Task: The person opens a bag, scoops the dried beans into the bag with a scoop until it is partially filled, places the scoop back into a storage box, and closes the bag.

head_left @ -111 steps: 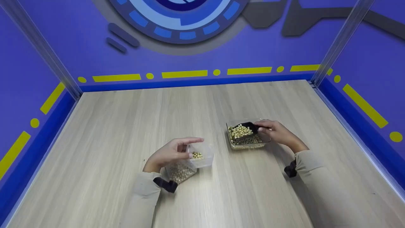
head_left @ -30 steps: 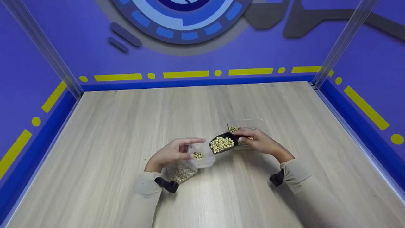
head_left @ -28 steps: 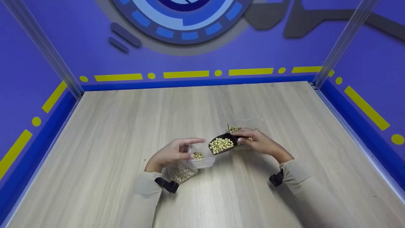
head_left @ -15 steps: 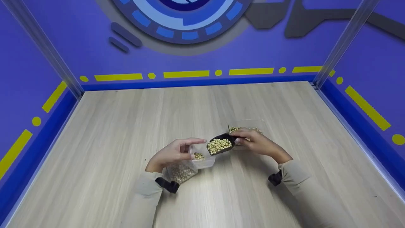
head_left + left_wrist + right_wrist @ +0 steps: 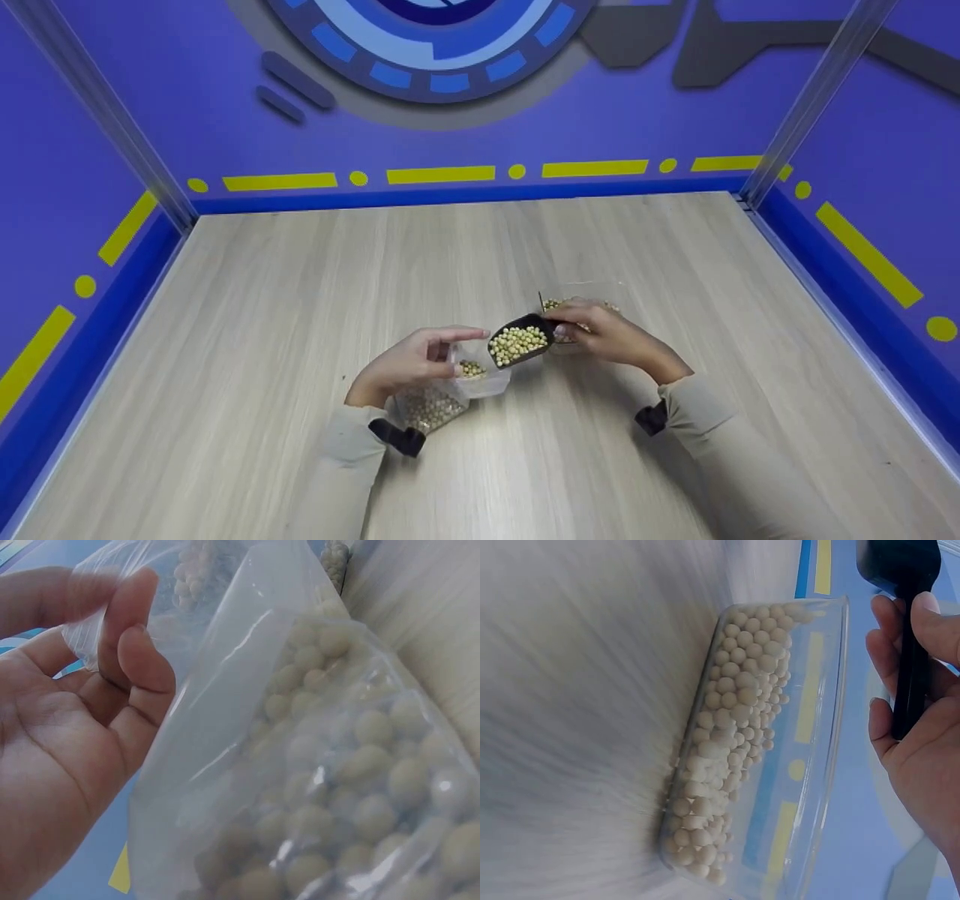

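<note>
My left hand (image 5: 405,365) grips the mouth of a clear plastic bag (image 5: 431,410), its index finger stretched along the far side of the opening. Pale yellow round beans (image 5: 367,772) fill the bag's lower part in the left wrist view, and a few show inside the mouth in the head view. By its handle, my right hand (image 5: 607,334) holds a black scoop (image 5: 537,324) heaped with the same beans, its front lip right at the bag's opening. Behind the right hand stands a clear rectangular container (image 5: 821,742) of beans, partly hidden in the head view.
Everything stands on a light wood-grain table (image 5: 315,285). Blue-purple panels (image 5: 450,142) with yellow markings enclose its back and sides, joined by metal corner posts (image 5: 814,97).
The scoop was inside the clear container at first. My right hand has carried it out and leftward to the bag's mouth, edging slightly further left in the last second. The left hand stays put.
</note>
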The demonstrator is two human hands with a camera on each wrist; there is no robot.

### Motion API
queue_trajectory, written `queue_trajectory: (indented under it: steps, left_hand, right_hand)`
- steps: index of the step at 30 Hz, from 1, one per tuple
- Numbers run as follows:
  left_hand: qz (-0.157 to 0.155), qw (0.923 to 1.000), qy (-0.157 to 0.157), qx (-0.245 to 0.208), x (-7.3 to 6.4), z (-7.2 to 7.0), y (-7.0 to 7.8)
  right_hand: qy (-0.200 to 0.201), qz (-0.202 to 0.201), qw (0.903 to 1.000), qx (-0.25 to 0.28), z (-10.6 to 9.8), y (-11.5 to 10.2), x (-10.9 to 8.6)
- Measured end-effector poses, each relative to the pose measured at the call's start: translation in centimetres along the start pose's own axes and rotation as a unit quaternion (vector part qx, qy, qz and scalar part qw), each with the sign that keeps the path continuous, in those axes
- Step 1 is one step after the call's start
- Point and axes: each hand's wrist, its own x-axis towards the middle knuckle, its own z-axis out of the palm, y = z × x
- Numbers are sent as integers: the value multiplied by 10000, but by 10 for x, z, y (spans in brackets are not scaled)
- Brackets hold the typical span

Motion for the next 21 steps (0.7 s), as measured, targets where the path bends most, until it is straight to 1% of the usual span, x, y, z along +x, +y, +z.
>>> queue_trajectory:
  steps: [5, 13, 21]
  left_hand:
    - [110, 9999, -14, 122, 1, 0, -1]
    - [118, 9999, -58, -67, 1, 1, 0]
    - [157, 9998, -110, 18, 1, 1, 0]
  right_hand:
    - [-60, -6, 10000, -75, -1, -2, 1]
    - [22, -270, 9992, -297, -2, -1, 2]
    - [-108, -149, 9993, -335, -5, -5, 3]
